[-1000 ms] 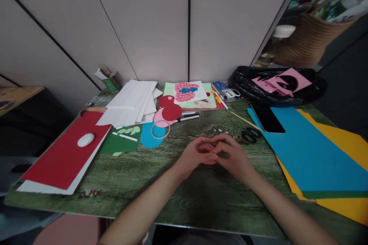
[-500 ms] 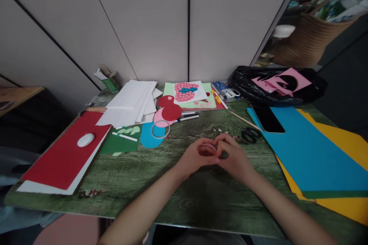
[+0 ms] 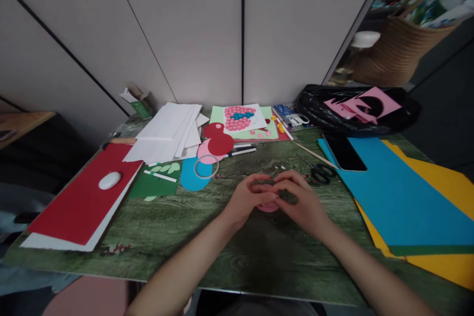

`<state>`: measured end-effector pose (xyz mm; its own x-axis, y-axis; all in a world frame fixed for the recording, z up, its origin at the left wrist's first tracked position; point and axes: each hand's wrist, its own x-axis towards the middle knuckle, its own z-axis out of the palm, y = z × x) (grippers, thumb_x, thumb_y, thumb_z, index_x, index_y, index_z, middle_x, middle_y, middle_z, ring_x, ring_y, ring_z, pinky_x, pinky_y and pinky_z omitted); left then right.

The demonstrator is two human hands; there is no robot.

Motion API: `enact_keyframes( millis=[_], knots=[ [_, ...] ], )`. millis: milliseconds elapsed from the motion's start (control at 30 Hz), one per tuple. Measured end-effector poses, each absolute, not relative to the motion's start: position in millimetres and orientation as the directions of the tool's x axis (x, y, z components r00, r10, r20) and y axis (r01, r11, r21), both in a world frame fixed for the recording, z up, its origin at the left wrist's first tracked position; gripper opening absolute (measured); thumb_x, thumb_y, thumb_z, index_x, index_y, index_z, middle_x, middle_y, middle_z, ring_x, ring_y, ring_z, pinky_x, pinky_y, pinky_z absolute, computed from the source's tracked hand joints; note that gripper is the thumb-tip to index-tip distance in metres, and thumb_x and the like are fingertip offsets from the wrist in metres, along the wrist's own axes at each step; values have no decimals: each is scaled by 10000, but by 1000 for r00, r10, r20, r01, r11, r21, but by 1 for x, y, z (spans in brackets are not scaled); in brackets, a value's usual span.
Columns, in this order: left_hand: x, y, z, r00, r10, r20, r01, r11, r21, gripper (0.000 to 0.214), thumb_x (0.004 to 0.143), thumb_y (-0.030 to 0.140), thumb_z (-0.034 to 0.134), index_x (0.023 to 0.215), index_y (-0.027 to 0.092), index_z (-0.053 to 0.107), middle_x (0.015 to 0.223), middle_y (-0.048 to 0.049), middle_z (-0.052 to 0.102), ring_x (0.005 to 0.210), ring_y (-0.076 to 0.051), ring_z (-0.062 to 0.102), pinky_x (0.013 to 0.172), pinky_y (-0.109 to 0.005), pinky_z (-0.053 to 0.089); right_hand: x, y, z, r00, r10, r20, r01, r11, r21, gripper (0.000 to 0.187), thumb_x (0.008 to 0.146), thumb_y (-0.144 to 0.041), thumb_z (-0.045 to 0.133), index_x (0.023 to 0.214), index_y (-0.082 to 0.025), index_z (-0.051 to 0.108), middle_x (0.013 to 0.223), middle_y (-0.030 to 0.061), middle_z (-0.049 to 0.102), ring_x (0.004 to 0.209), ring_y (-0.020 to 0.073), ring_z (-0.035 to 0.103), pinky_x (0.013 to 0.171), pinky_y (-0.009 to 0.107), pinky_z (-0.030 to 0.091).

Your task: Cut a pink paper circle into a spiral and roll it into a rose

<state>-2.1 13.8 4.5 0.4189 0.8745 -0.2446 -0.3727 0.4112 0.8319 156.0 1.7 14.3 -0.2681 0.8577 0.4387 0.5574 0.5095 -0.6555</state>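
My left hand (image 3: pixel 245 198) and my right hand (image 3: pixel 302 202) meet over the middle of the green table (image 3: pixel 207 252). Between their curled fingers sits a small pink paper piece (image 3: pixel 267 206), pinched from both sides, its lower edge showing under the left thumb. Much of the piece is hidden by the fingers. Black scissors (image 3: pixel 322 174) lie just right of my right hand.
Red paper with a white oval object (image 3: pixel 109 180) lies at the left, white sheets (image 3: pixel 168 133) behind it. Blue paper (image 3: pixel 400 197) over yellow paper, with a black phone (image 3: pixel 344 152), fills the right. A tape ring (image 3: pixel 206 166), paper circles, pens and a pink-dotted heart card (image 3: pixel 240 118) lie farther back.
Both hands have stayed in place, fingers shifting slightly on the pink piece; its lower edge shows below the left hand again.
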Motion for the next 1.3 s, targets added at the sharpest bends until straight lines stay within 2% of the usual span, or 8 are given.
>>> enact_keyframes(
  millis=[233,333,533,667,767,867,1067,1300],
  knots=[
    [-6,17,6,436,872,-220,-357,393,848,490,581,185,746,1022,142,536,689,-11,653,586,-100,592,625,-235,447,156,2,14,-412,830,375,517,552,-654,295,846,-160,462,1077,-288,593,1030,63,512,991,189,510,834,349,462],
    [-6,16,9,418,885,-204,-326,356,876,459,595,205,737,1005,139,542,664,-2,640,589,-101,586,625,-235,443,154,2,14,-448,829,334,512,545,-664,321,867,-163,428,1120,-296,573,1072,64,504,1030,185,495,861,343,453],
    [-4,15,12,412,885,-216,-298,355,886,473,575,223,745,996,139,545,695,-8,633,611,-106,578,640,-251,442,157,4,9,-398,845,357,535,529,-658,257,836,-153,491,1024,-268,624,1023,61,516,991,182,504,835,340,452],
    [-2,15,10,429,875,-225,-301,374,878,508,539,215,764,991,134,549,763,-33,636,687,-128,592,680,-276,453,158,5,7,-340,845,412,531,535,-658,153,785,-159,566,879,-249,647,962,49,537,927,187,528,781,346,463],
    [-2,14,10,460,855,-240,-286,398,872,511,538,220,765,995,145,547,810,-49,631,761,-162,599,702,-312,467,157,4,7,-307,852,424,527,524,-669,77,752,-145,593,735,-216,617,919,42,546,883,183,540,741,330,461],
    [-2,13,9,491,839,-235,-272,405,873,498,554,229,757,1001,163,548,839,-49,624,781,-167,593,694,-324,477,155,4,9,-298,863,409,527,506,-683,104,721,-142,615,650,-198,562,891,35,546,847,174,546,713,312,452],
    [-1,11,6,502,834,-229,-229,383,895,506,536,240,763,993,168,557,839,-43,623,742,-145,583,638,-265,455,153,2,11,-289,862,416,536,505,-676,172,676,-140,635,583,-193,500,857,29,549,810,172,545,689,302,441],
    [-1,12,5,504,832,-231,-216,381,899,499,540,222,761,990,161,555,837,-40,613,733,-142,577,641,-273,462,155,2,8,-303,840,449,602,534,-593,152,653,-122,639,608,-196,514,867,37,562,826,190,533,715,331,425]
  ],
)
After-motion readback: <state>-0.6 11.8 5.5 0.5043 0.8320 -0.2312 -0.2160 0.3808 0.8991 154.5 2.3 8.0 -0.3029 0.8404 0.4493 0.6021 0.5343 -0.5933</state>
